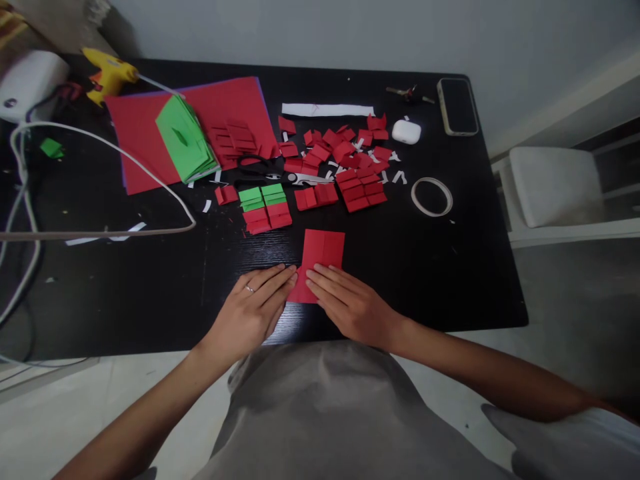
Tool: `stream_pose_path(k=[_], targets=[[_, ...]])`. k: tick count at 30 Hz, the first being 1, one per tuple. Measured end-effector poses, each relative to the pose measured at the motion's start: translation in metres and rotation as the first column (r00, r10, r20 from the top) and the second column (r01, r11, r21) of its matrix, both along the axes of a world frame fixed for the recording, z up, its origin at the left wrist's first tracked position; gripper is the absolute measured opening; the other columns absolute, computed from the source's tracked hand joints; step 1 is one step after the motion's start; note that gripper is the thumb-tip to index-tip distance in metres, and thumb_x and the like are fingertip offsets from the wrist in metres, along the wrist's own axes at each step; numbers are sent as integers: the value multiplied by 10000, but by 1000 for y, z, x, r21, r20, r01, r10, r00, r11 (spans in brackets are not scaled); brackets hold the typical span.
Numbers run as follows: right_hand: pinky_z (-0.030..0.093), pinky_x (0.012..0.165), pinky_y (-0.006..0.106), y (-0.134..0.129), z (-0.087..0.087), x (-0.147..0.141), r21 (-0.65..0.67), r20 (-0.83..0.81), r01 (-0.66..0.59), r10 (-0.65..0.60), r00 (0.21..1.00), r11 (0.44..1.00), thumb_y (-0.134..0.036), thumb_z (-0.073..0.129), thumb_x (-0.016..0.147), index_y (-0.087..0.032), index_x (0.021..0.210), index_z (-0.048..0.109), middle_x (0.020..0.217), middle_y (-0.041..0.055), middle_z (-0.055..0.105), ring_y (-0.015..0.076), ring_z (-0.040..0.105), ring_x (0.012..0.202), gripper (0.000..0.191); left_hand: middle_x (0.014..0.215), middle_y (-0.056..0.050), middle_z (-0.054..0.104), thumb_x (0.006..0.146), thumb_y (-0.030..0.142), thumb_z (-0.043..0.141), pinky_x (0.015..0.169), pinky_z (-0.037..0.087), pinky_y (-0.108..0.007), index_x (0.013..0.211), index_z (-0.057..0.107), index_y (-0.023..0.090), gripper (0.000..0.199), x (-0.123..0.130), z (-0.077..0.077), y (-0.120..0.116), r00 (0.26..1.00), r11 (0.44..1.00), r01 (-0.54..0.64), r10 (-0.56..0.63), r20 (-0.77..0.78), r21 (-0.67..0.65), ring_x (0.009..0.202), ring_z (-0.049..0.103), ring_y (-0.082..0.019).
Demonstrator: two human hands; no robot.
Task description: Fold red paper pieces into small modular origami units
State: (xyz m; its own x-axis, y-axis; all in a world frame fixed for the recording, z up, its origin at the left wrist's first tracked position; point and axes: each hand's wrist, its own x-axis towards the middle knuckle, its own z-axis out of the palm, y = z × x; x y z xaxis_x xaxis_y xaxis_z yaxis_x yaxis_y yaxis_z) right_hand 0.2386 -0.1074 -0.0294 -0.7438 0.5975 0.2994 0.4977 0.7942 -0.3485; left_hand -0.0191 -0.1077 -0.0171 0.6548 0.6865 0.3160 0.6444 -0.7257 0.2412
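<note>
A sheet of red paper (324,248) with a vertical crease lies on the black table in front of me, its lower left part sticking out to the side. My right hand (353,303) rests flat on its lower half, fingers stretched out. At the lower left edge of the paper, my left hand (255,303), with a ring on one finger, touches it with extended fingertips; its thumb is mostly hidden. Just beyond the paper sit folded green and red paper pieces (266,208) and a block of joined red folded pieces (361,189).
Scissors (305,179) lie among loose red folded pieces (320,155) and white scraps. Red sheets (145,170) carry a green paper stack (185,140). A yellow glue gun (111,75), white cable (125,155), tape ring (432,197), earbud case (406,132), keys (411,94) and phone (457,107) surround them.
</note>
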Motion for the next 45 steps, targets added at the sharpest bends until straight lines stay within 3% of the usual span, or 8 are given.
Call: stream_pose_path(k=[16, 27, 36, 42, 45], targets=[[477, 1227, 459, 2, -3, -2, 19, -21, 46, -46, 999, 999, -61, 529, 1010, -9, 1416, 591, 1470, 189, 623, 290, 543, 1439, 414, 1384, -121, 702, 973, 66, 580, 960, 558, -467, 1287, 671, 94, 328, -2, 1, 0, 1000, 1000, 9, -9, -3, -14, 1255, 663, -297], [440, 1244, 518, 3, 0, 0, -95, -10, 18, -19, 1000, 995, -33, 453, 1012, -55, 1527, 473, 1547, 188, 544, 273, 407, 1536, 516, 1362, -123, 714, 986, 65, 579, 988, 557, -481, 1355, 634, 118, 377, 1, 2, -7, 997, 999, -22, 25, 67, -43, 1254, 666, -294], [450, 1236, 513, 3, 1, -2, -91, -23, 24, -26, 999, 996, -48, 462, 1011, -49, 1473, 540, 1532, 198, 559, 281, 419, 1529, 469, 1296, -123, 748, 950, 7, 582, 1023, 555, -455, 1197, 704, 82, 285, 14, 1, -30, 998, 999, -40, 41, 38, -18, 1200, 701, -278], [473, 1222, 491, 4, 3, -4, -54, -29, 38, -40, 999, 998, -48, 464, 1005, -38, 1428, 585, 1494, 201, 597, 288, 477, 1491, 439, 1259, -123, 762, 956, 28, 567, 1026, 547, -441, 1187, 694, 95, 272, 13, 2, -27, 998, 999, -34, 36, 52, -30, 1174, 713, -261], [469, 1223, 501, 3, 2, -4, -55, -20, 34, -35, 999, 998, -54, 461, 1007, -48, 1446, 570, 1510, 197, 583, 288, 456, 1505, 452, 1305, -148, 735, 966, 85, 576, 1036, 531, -455, 1200, 678, 104, 256, 17, 4, -20, 995, 995, -84, 87, 55, -61, 1224, 683, -283]])
